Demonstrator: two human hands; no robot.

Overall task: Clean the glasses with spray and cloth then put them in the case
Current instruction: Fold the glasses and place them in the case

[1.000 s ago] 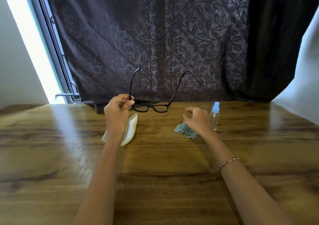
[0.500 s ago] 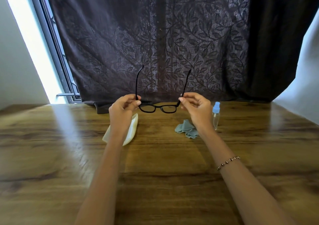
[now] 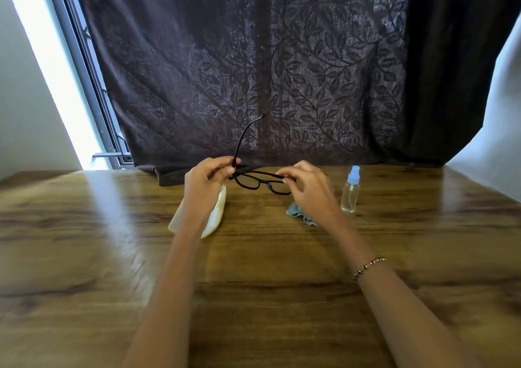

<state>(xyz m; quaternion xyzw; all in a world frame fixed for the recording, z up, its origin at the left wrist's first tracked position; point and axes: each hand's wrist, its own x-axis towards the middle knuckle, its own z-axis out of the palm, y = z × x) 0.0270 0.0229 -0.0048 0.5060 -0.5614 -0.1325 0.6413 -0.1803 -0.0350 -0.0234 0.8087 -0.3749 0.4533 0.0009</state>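
Glasses (image 3: pixel 260 180): pinched by left hand (image 3: pixel 204 182) and right hand (image 3: pixel 308 185), one temple folded; likely cleaned. Case (image 3: pixel 217 215) awaits on worktop (image 3: pixel 267 269).

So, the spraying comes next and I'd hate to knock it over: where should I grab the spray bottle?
Grip the spray bottle around its clear body, below the blue cap, coming from its right side. It stands upright, with the right hand and cloth crowding its left.

Wood-grain table (image 3: pixel 84 254) w/ dark leaf-pattern curtain (image 3: pixel 282 71) behind, bright window (image 3: pixel 56 71) at left, pale walls.
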